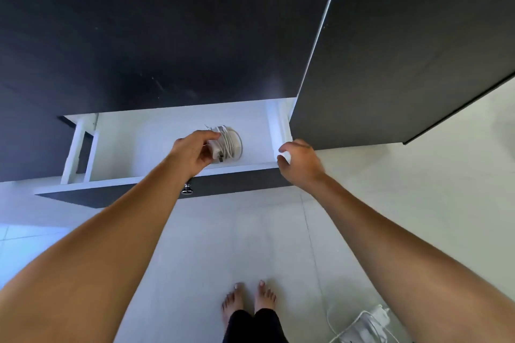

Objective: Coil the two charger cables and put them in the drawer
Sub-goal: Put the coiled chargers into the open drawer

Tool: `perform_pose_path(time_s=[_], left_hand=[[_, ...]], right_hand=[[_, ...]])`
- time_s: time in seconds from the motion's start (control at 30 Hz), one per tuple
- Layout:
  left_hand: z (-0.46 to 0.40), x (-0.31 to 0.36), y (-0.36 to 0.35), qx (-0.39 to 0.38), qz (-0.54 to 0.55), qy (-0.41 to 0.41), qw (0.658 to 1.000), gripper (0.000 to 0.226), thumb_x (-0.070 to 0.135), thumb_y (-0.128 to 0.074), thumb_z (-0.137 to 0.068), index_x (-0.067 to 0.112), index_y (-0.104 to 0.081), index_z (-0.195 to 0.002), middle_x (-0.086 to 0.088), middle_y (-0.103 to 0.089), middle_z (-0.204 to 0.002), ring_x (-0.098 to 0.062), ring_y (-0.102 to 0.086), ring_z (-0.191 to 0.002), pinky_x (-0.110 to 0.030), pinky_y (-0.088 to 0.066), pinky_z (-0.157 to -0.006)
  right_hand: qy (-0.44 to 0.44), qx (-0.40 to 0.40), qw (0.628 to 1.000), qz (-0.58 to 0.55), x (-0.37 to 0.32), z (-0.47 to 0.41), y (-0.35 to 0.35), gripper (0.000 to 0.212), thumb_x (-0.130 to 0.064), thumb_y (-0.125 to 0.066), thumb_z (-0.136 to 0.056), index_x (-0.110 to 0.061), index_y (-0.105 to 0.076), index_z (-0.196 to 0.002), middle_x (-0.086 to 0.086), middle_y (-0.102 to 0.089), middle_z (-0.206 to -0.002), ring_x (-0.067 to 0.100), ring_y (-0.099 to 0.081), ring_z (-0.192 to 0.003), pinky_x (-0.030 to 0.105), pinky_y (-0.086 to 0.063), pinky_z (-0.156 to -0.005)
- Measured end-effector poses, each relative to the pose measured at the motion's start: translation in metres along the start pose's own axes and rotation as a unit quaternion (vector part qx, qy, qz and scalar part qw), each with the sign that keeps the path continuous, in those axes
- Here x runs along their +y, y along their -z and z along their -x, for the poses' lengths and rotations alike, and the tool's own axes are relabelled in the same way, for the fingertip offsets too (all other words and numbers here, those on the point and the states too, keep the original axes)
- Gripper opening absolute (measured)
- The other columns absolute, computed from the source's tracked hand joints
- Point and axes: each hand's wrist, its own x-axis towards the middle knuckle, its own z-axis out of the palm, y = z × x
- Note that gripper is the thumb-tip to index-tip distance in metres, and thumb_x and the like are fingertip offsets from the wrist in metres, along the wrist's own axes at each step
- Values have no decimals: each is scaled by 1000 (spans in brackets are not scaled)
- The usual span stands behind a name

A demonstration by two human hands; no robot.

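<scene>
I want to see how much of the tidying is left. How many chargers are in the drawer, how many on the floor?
In the drawer: 1, the coiled charger the left hand holds
On the floor: 1, the uncoiled charger
Total: 2

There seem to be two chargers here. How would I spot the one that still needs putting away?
Start at the open white drawer under the dark cabinet, then look down across the pale tiled floor to the bottom right, beside the bare feet. The loose white charger lies there, its cable sprawled uncoiled, unlike the coiled charger the left hand holds inside the drawer.
</scene>
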Motion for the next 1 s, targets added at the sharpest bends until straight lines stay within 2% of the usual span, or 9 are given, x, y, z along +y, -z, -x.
perform_pose_path(time_s=[0.1,0.2,0.27,0.4,0.5,0.6,0.73,0.9,1.0], left_hand=[[-34,-13,-10,12,-19,-6,1000,37,3,-71,-75,0,-60,-111,-16,-64,-99,-27,-66,-82,-37,-59,-67],[-59,-22,-21,12,-49,-6,999,41,5,-74,-75,0,-59,-112,-15,-64,-97,-23,-65,-75,-26,-54,-49],[-72,-26,-29,15,-71,-6,997,41,4,-75,-74,-1,-57,-111,-14,-64,-89,-23,-64,-71,-25,-52,-46],[-98,-38,-45,28,-129,-13,991,44,4,-77,-71,-4,-58,-109,-17,-65,-93,-27,-68,-79,-36,-58,-65],[-111,-49,-54,49,-223,-34,973,31,10,-79,-68,-1,-63,-93,-17,-67,-94,-30,-69,-89,-43,-57,-84],[-122,-57,-59,56,-297,-52,952,16,12,-74,-71,5,-60,-74,-14,-64,-81,-29,-68,-80,-43,-57,-85],[-137,-64,-60,35,-343,-53,937,13,10,-69,-71,10,-57,-70,-10,-58,-71,-26,-62,-68,-40,-56,-79],[-160,-75,-51,-8,-363,-17,932,13,14,-65,-59,13,-53,-65,-14,-58,-71,-29,-62,-73,-51,-51,-87],[-162,-77,-51,0,-364,-8,931,21,19,-66,-54,11,-57,-71,-16,-60,-77,-28,-61,-74,-47,-52,-85]], right_hand=[[49,45,996,54,17,-8,-29,41,-34,-47,-97,-10,-57,-128,5,-52,-134,23,-44,-129,37,-46,-98],[89,91,989,76,27,-13,-53,62,-49,-28,-94,-6,-55,-131,11,-52,-138,29,-41,-135,41,-32,-113],[79,84,989,97,32,-18,-64,74,-53,-13,-90,-8,-53,-134,10,-50,-141,28,-39,-137,39,-21,-116],[91,180,967,155,39,-26,-82,54,-42,-31,-94,-9,-72,-105,7,-71,-106,27,-64,-109,38,-41,-104],[94,218,960,147,41,-28,-88,44,-37,-37,-95,-11,-72,-90,2,-71,-88,26,-66,-99,37,-41,-96],[96,211,960,158,42,-28,-91,44,-36,-34,-96,-12,-70,-89,1,-70,-87,26,-64,-101,35,-38,-96],[101,220,958,156,42,-30,-91,45,-36,-31,-96,-12,-68,-97,2,-69,-93,26,-63,-106,34,-36,-98],[102,233,955,153,41,-29,-92,46,-35,-30,-97,-10,-67,-105,3,-69,-99,26,-61,-111,37,-39,-100],[96,224,957,159,41,-29,-92,48,-36,-27,-97,-10,-66,-108,3,-69,-101,26,-60,-113,35,-35,-101]])
